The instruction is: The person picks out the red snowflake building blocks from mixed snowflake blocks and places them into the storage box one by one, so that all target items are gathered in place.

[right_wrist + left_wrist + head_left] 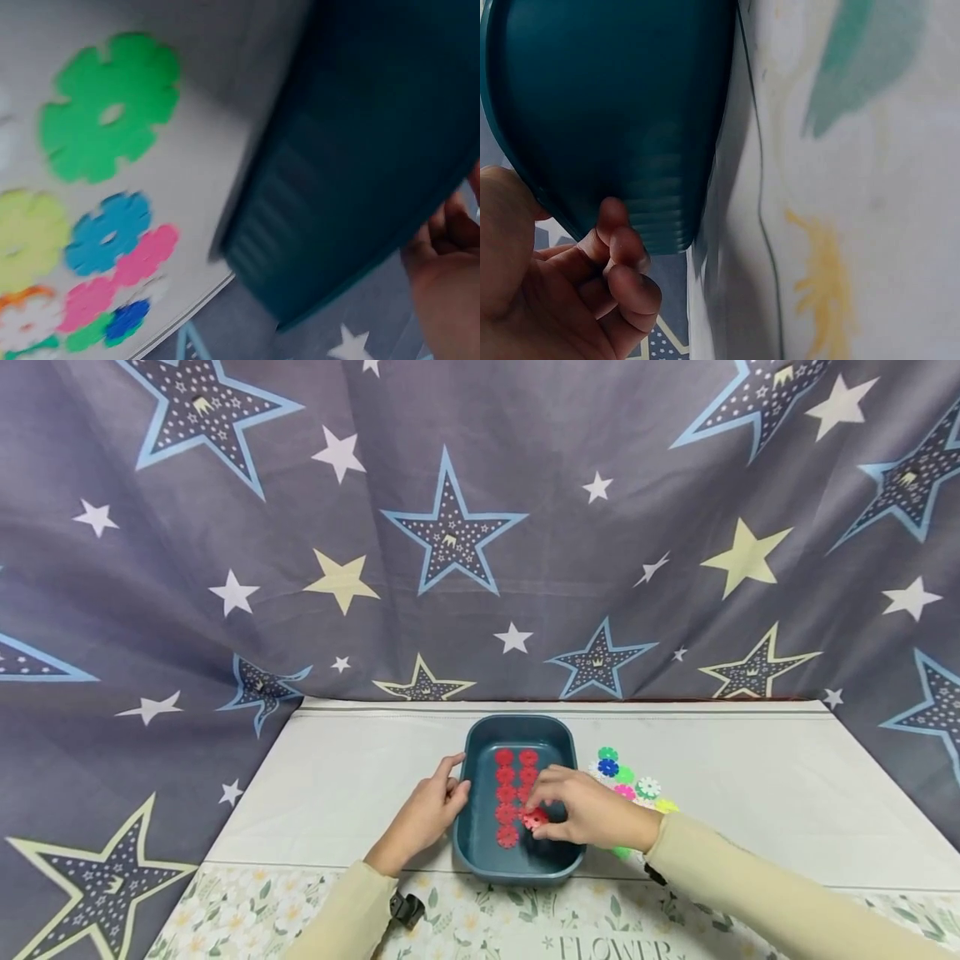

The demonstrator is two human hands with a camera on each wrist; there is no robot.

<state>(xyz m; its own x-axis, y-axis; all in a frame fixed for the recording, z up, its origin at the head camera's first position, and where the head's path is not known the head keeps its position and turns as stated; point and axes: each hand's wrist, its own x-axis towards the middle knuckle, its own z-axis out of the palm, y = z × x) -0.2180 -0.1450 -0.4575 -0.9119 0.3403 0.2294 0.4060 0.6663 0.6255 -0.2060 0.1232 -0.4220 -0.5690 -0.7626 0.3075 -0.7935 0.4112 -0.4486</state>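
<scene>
A dark teal tray [517,872] stands on the table. Two columns of red flower-shaped plastic discs [506,793] lie on its floor. With partly curled fingers, my left hand [426,810] holds the tray's left side at the rim; in the left wrist view the fingertips [613,214] meet the outer wall. My right hand [588,806] reaches over the right rim and pinches a red flower-shaped disc [536,819] between thumb and fingers, at the lower end of the right column. In the right wrist view the tray wall hides that disc, and only part of the hand [450,255] shows.
Right of the tray lie loose flower discs in several colours, among them a green one [112,109], a blue one [110,234] and a yellow one [666,807]. A floral cloth [465,914] covers the table's front. Behind hangs a grey star-patterned curtain [450,635].
</scene>
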